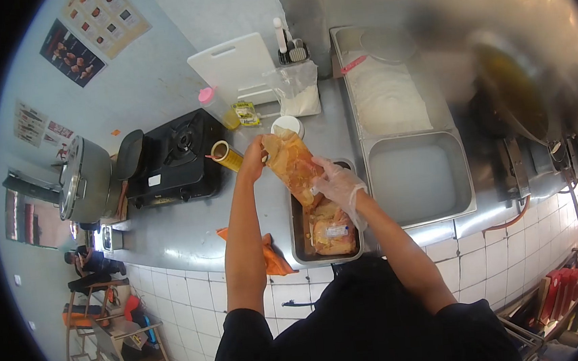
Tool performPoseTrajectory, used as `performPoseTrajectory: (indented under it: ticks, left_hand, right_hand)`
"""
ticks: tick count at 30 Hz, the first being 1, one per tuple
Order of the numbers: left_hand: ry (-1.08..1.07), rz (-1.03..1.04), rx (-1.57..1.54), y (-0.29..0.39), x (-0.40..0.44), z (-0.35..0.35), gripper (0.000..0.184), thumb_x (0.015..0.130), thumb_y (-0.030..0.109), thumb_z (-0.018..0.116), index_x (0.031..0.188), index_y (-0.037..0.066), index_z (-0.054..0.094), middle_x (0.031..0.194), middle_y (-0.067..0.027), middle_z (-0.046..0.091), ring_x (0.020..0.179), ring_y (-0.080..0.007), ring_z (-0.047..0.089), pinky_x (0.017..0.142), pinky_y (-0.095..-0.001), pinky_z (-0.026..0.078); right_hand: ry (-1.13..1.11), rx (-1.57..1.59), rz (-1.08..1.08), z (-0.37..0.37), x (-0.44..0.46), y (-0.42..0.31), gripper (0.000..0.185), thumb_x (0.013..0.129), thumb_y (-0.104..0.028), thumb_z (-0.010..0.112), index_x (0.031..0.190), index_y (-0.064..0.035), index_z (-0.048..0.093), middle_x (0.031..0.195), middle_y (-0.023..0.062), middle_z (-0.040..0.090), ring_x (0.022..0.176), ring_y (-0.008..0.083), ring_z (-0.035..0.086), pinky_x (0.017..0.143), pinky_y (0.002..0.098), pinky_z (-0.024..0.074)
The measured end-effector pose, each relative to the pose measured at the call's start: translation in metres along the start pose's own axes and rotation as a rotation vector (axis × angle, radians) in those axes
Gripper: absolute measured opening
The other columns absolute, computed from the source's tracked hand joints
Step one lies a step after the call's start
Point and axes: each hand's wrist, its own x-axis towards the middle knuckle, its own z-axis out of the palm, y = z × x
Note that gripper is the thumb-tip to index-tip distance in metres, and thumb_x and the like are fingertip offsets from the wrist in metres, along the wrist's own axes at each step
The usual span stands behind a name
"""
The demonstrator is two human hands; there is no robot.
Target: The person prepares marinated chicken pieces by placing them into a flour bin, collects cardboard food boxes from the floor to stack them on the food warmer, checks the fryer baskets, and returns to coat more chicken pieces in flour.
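A clear plastic bag of orange-yellow marinated meat [291, 161] is lifted and tilted above a deep metal pan. My left hand [254, 159], bare, grips its upper left side. My right hand [338, 185], in a clear plastic glove, holds the lower right side, with some fingers hidden by the glove's folds and the bag. Under it, the metal pan [296, 240] contains another bag of similar meat [336, 238] with a white label. A white round container [287, 126] stands just behind the raised bag, partly covered by it.
Left of my arms are a yellow canister [227, 157], a black gas stove [177, 152] and an orange cloth [276, 257]. Right of the pan sit a tray of white flour [391, 98] and a pan of cloudy liquid [419, 178]. A wok of oil [509, 88] stands far right.
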Motion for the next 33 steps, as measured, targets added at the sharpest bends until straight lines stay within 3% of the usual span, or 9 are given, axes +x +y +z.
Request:
performPoseTrajectory:
  ticks: [5, 8, 11, 14, 18, 21, 27, 31, 33]
  left_hand:
    - [-0.079, -0.039, 0.003, 0.016, 0.011, -0.016, 0.037, 0.092, 0.040, 0.042, 0.105, 0.018, 0.067, 0.108, 0.0027, 0.064, 0.097, -0.0150, 0.057, 0.083, -0.0328, 0.041]
    - [0.028, -0.021, 0.161, 0.031, 0.022, -0.016, 0.038, 0.092, 0.040, 0.040, 0.105, 0.017, 0.068, 0.106, 0.0006, 0.065, 0.094, -0.0154, 0.058, 0.081, -0.0327, 0.043]
    - [0.066, -0.019, 0.385, 0.055, 0.060, -0.016, 0.038, 0.092, 0.040, 0.048, 0.113, 0.013, 0.065, 0.107, -0.0035, 0.066, 0.095, -0.0176, 0.060, 0.079, -0.0342, 0.045]
    - [0.179, 0.344, 0.646, 0.079, 0.112, -0.003, 0.046, 0.090, 0.037, 0.062, 0.128, 0.013, 0.055, 0.108, -0.0140, 0.066, 0.101, -0.0281, 0.064, 0.083, -0.0424, 0.049]
    - [0.478, 0.606, 1.125, 0.098, 0.172, 0.023, 0.040, 0.092, 0.036, 0.062, 0.127, 0.018, 0.056, 0.106, -0.0197, 0.066, 0.101, -0.0366, 0.065, 0.087, -0.0487, 0.050]
    - [0.258, 0.535, 1.415, 0.110, 0.167, 0.037, 0.026, 0.095, 0.032, 0.057, 0.116, 0.017, 0.059, 0.107, -0.0178, 0.066, 0.101, -0.0388, 0.064, 0.085, -0.0508, 0.051]
    - [0.059, 0.952, 1.462, 0.152, 0.102, 0.089, 0.016, 0.098, 0.024, 0.050, 0.103, 0.011, 0.058, 0.098, -0.0153, 0.064, 0.092, -0.0395, 0.063, 0.075, -0.0515, 0.050]
    - [0.129, 1.088, 1.370, 0.204, 0.057, 0.118, 0.019, 0.096, 0.025, 0.053, 0.098, 0.007, 0.059, 0.086, -0.0168, 0.062, 0.084, -0.0407, 0.062, 0.071, -0.0502, 0.048]
    - [0.150, 1.079, 1.354, 0.238, 0.027, 0.133, 0.022, 0.094, 0.026, 0.055, 0.093, 0.004, 0.059, 0.083, -0.0181, 0.062, 0.081, -0.0415, 0.062, 0.069, -0.0493, 0.047]
  right_hand:
    - [0.053, 0.214, 0.080, -0.019, -0.043, 0.003, 0.053, 0.094, -0.026, 0.061, 0.140, -0.0086, 0.045, 0.092, 0.0093, 0.063, 0.083, 0.0173, 0.062, 0.076, 0.0308, 0.0509]
    - [0.053, 0.410, 0.104, -0.022, -0.057, 0.022, 0.051, 0.095, -0.026, 0.061, 0.140, -0.0087, 0.044, 0.092, 0.0063, 0.062, 0.081, 0.0118, 0.058, 0.074, 0.0267, 0.0493]
    - [0.064, 0.621, 0.144, -0.032, -0.079, 0.022, 0.047, 0.096, -0.021, 0.060, 0.138, -0.0075, 0.044, 0.092, 0.0059, 0.061, 0.080, 0.0098, 0.057, 0.072, 0.0255, 0.0490]
    - [0.118, 0.752, 0.176, -0.042, -0.096, 0.016, 0.045, 0.096, -0.016, 0.059, 0.137, -0.0051, 0.044, 0.093, 0.0058, 0.060, 0.082, 0.0094, 0.056, 0.073, 0.0251, 0.0488]
    - [0.155, 0.840, 0.177, -0.050, -0.111, 0.008, 0.042, 0.097, -0.014, 0.057, 0.136, -0.0033, 0.044, 0.092, 0.0056, 0.060, 0.079, 0.0095, 0.054, 0.074, 0.0243, 0.0469]
    - [0.154, 0.866, 0.138, -0.057, -0.119, 0.012, 0.041, 0.097, -0.014, 0.056, 0.134, -0.0015, 0.044, 0.092, 0.0056, 0.059, 0.079, 0.0096, 0.053, 0.073, 0.0244, 0.0462]
    - [0.187, 0.929, 0.163, -0.065, -0.124, 0.027, 0.039, 0.097, -0.015, 0.057, 0.132, -0.0013, 0.046, 0.090, 0.0043, 0.059, 0.078, 0.0094, 0.053, 0.072, 0.0249, 0.0461]
    - [0.147, 0.819, 0.089, -0.061, -0.114, 0.047, 0.040, 0.096, -0.018, 0.058, 0.132, -0.0036, 0.047, 0.090, 0.0042, 0.059, 0.082, 0.0102, 0.054, 0.075, 0.0264, 0.0475]
    - [0.205, 0.501, 0.043, -0.067, -0.104, 0.042, 0.040, 0.096, -0.017, 0.061, 0.131, -0.0030, 0.048, 0.093, 0.0057, 0.061, 0.082, 0.0138, 0.057, 0.076, 0.0292, 0.0493]
